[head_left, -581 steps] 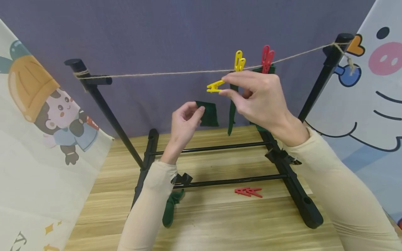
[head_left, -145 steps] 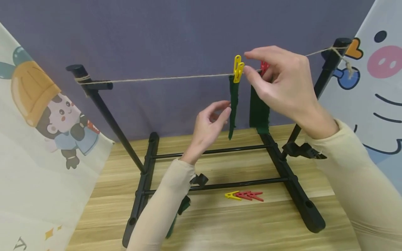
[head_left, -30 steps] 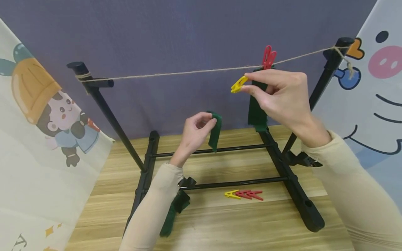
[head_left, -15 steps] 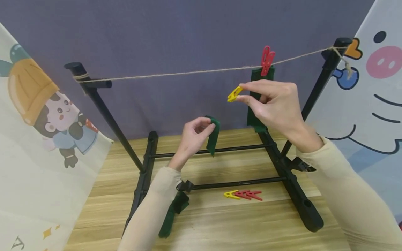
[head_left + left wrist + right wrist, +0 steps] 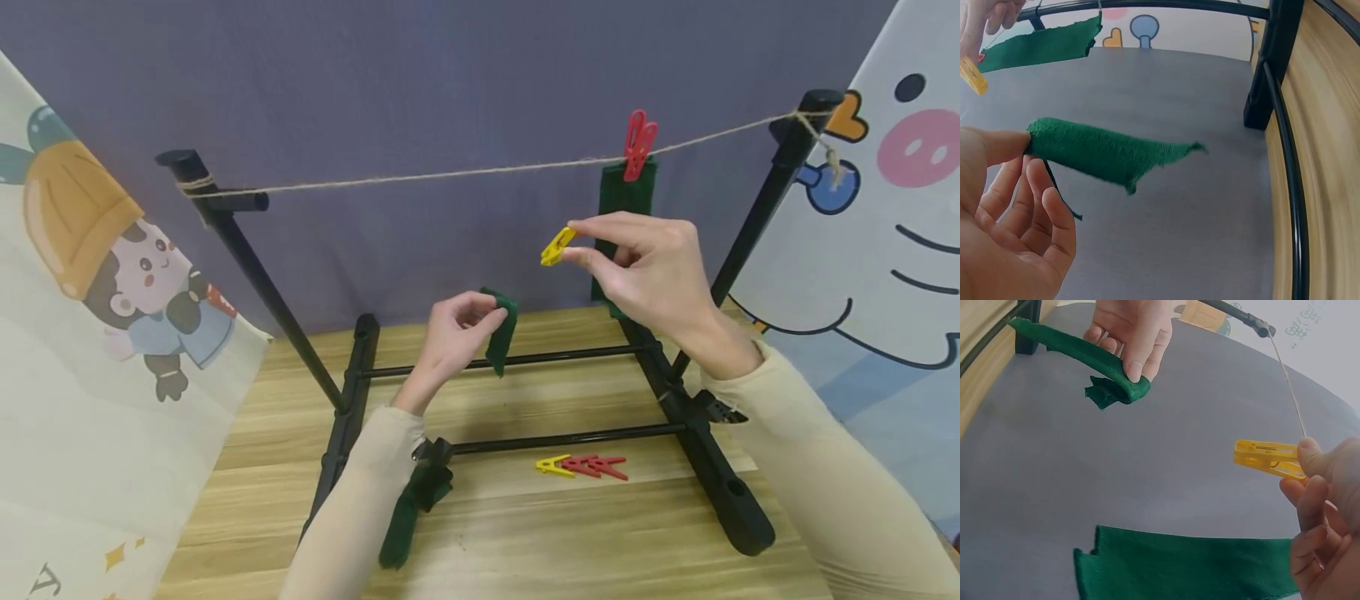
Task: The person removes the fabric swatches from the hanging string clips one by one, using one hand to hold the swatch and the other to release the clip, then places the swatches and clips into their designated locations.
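Below the twine line (image 5: 420,177), my left hand (image 5: 459,335) pinches a narrow dark green cloth strip (image 5: 504,335) between thumb and fingers. The strip is folded over at the pinch and its ends hang free, one end ragged in the left wrist view. My right hand (image 5: 651,271) holds a yellow clothespin (image 5: 557,247) by its handles, tip pointing left, with nothing in its tip. Behind that hand a wider green cloth (image 5: 627,187) hangs from the line under a red clothespin (image 5: 640,146); the right hand covers part of this cloth.
A black rack (image 5: 720,479) with two posts carries the line. On the wooden table (image 5: 525,533) lie a yellow clothespin (image 5: 554,466) and red clothespins (image 5: 592,467) in a row. More green cloth (image 5: 401,525) lies beside my left sleeve.
Earlier, the yellow clothespin held the narrow strip on the line; now strip and clothespin are off it, one in each hand. Both hands have sunk lower. Another yellow clothespin has come onto the table.
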